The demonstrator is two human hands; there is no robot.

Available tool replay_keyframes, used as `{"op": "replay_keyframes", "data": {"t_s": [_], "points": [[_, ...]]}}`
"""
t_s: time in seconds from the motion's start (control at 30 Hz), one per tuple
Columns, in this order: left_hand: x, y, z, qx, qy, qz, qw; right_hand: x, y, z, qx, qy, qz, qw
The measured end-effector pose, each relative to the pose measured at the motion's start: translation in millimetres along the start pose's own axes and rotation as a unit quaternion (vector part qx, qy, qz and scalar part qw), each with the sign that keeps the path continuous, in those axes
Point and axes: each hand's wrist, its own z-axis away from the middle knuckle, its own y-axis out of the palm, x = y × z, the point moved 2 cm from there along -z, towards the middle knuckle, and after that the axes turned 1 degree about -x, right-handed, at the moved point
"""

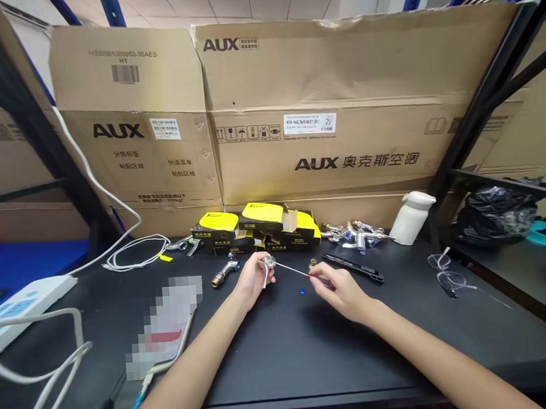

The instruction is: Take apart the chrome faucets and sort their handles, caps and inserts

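Observation:
In my left hand [253, 280] is a small chrome tap [270, 262], its lever pointing downward and its round end turned toward the right. My right hand [340, 290] grips a screwdriver [292, 269] by its dark handle. The thin shaft reaches left to the tap; whether its tip sits in a screw is too small to make out. A small blue cap [303, 291] lies on the table between my hands. Left of my left hand rests another tap with a brass end [222, 275]. Just beyond my right hand is a small brass fitting [312, 263].
Yellow-and-black boxes [262, 216] are stacked at the back, beside a pile of chrome taps [359, 234]. A black utility knife [353, 267], white bottle [411, 219] and eyeglasses [448, 271] lie or stand rightward. Leftward are a blurred-out phone [169, 325] and a power strip [29, 309].

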Motion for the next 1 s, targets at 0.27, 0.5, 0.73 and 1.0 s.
{"op": "replay_keyframes", "data": {"t_s": [0.27, 0.5, 0.73, 1.0], "points": [[0.2, 6.1, 4.3, 0.013, 0.002, -0.003, 1.000, 1.5, 4.1, -0.3, 0.034, 0.017, 0.013, 0.999], [1.2, 6.0, 3.7, 0.020, 0.006, -0.002, 1.000, 6.2, 1.0, -0.6, 0.044, 0.029, 0.005, 0.999], [1.3, 5.7, 3.6, 0.019, 0.017, -0.023, 0.999, 4.2, 1.9, -1.0, 0.036, 0.041, 0.005, 0.998], [-0.8, 6.7, 4.4, -0.027, 0.110, -0.123, 0.986, 4.0, 4.0, -1.0, 0.034, 0.113, -0.102, 0.988]]}}
